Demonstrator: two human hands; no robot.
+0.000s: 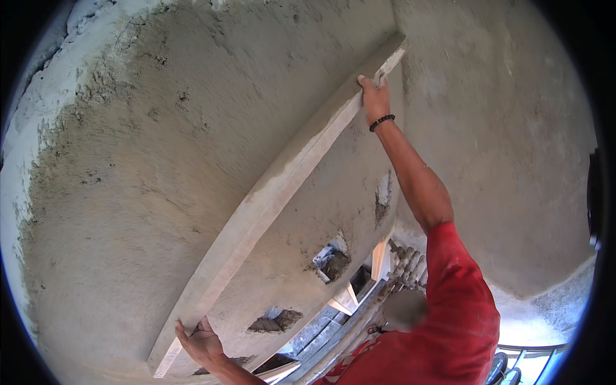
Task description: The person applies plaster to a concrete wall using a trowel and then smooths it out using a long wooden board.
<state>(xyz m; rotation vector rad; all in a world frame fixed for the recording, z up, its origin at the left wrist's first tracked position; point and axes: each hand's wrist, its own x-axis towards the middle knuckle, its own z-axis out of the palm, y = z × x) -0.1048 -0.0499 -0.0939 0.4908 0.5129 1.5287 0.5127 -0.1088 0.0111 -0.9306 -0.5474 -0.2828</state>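
Observation:
A long straight wooden board (pixel 247 230), smeared with mortar, lies slantwise against a grey plastered wall (pixel 141 212). It runs from the lower left up to the corner at the upper right. My left hand (pixel 202 343) is closed on the board's lower end, with the thumb on the near edge and some fingers partly hidden behind it. Close to the upper end, my right hand (pixel 376 101) grips the board's edge, its arm stretched upward. A dark beaded bracelet circles that wrist. Red sleeve and shirt cloth show at the lower right.
Rough recesses, one squarish (pixel 332 262) and one lower down (pixel 274 319), break the plaster right of the board. Another plastered wall (pixel 500 141) meets it at the right. Below are wooden pieces (pixel 346 299), bundled poles (pixel 410 266) and a dark metal rail (pixel 532 348).

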